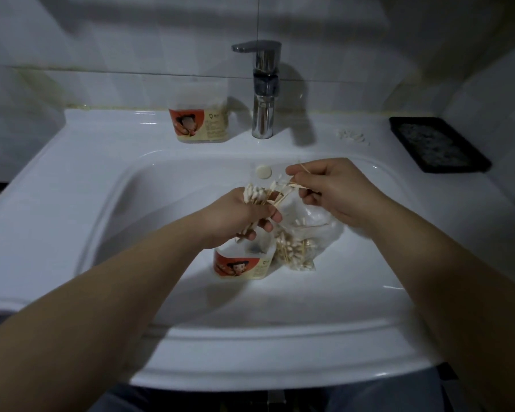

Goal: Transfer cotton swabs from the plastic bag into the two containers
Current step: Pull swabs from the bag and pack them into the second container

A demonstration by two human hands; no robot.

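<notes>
A white ceramic sink basin [161, 203] fills the view. Below the right hand's grip lies a clear plastic bag [309, 233] with many wooden-stemmed cotton swabs inside. Just beside the bag, directly under the left hand's grip, a red-labelled plastic container [244, 267] stands in the basin, seemingly open. A matching second container [198, 120] stands well beyond both grips, on the ledge near the chrome faucet [263, 93]. The left hand [238, 212] is curled tightly round a thick bundle of swabs [259, 193], tips fanning upward. The right hand [333, 188] pinches a few loose swabs [295, 184] that cross the bundle's top. To do this step well, line the stems up parallel, then lower them straight into the container beneath, so that none stray into the basin.
</notes>
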